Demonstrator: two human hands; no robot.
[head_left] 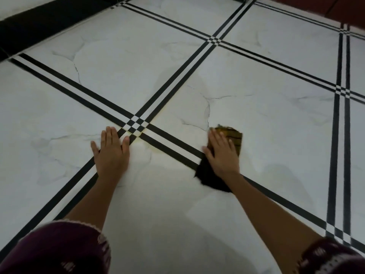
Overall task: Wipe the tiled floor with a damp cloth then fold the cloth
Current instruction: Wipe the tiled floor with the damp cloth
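Observation:
The tiled floor (pixel 266 115) is white marble-look with black double-stripe borders. A dark cloth (pixel 236 137) with a brown striped end and a black end lies flat on it at centre right. My right hand (pixel 222 150) presses down on the cloth with straight fingers, covering its middle. My left hand (pixel 111 151) lies flat on the bare tile to the left, fingers straight, beside a crossing of the black stripes (pixel 135 123). It holds nothing.
A black skirting band (pixel 49 22) runs along the wall at the upper left. A reddish-brown surface (pixel 325 8) edges the floor at the upper right. My maroon patterned sleeves (pixel 59 252) fill the bottom corners.

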